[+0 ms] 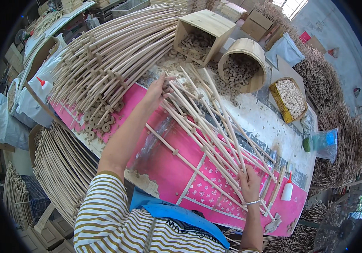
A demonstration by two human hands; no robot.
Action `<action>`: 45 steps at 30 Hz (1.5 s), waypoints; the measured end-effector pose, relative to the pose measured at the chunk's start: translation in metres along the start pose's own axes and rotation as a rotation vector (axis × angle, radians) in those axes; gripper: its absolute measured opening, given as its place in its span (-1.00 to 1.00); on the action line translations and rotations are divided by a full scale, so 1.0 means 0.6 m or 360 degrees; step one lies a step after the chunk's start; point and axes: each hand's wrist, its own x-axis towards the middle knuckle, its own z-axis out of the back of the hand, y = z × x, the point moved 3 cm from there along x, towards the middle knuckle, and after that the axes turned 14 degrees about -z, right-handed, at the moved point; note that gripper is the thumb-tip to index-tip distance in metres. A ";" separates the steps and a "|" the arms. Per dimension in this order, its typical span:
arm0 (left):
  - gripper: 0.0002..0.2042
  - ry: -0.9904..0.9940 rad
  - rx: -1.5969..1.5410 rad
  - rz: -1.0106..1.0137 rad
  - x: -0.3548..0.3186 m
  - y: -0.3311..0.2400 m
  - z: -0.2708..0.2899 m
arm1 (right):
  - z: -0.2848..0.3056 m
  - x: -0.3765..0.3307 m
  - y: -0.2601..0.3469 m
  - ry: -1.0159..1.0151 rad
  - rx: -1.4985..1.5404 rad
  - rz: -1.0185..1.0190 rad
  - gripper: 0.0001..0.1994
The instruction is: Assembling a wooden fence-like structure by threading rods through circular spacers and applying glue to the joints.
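Observation:
A loose bundle of long, thin wooden sticks (pixel 197 124) lies slantwise over the pink table covering, some with small wooden rings on them. At the bundle's far left end is my left hand (pixel 160 87), its fingers stretched apart beside the stick tips. My right hand (pixel 249 182) is closed around a wooden stick near the bundle's close end; other sticks run beside and under it. One single stick with a ring (pixel 175 152) lies apart, to the left of the bundle.
A large stack of ringed sticks (pixel 113 55) fills the far left. Loose rings (pixel 91 126) lie below it. A wooden box (pixel 206 23) and a wooden bucket (pixel 248 46) hold rings. A yellow basket (pixel 281 101) holds pale beads. A white glue bottle (pixel 287 190) stands right.

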 end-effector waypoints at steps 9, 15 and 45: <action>-0.54 0.0082 0.0229 -0.0236 -0.013 -0.004 -0.028 | -0.014 -0.001 -0.011 0.0035 -0.0023 -0.0175 -0.86; -0.53 0.0063 0.0094 -0.0092 -0.045 0.007 -0.098 | -0.038 0.016 -0.001 -0.0049 0.0027 -0.0013 -0.79; -0.56 0.0534 -0.0028 0.0024 -0.044 -0.032 -0.053 | -0.039 -0.002 -0.005 0.0061 0.0054 0.0073 -0.68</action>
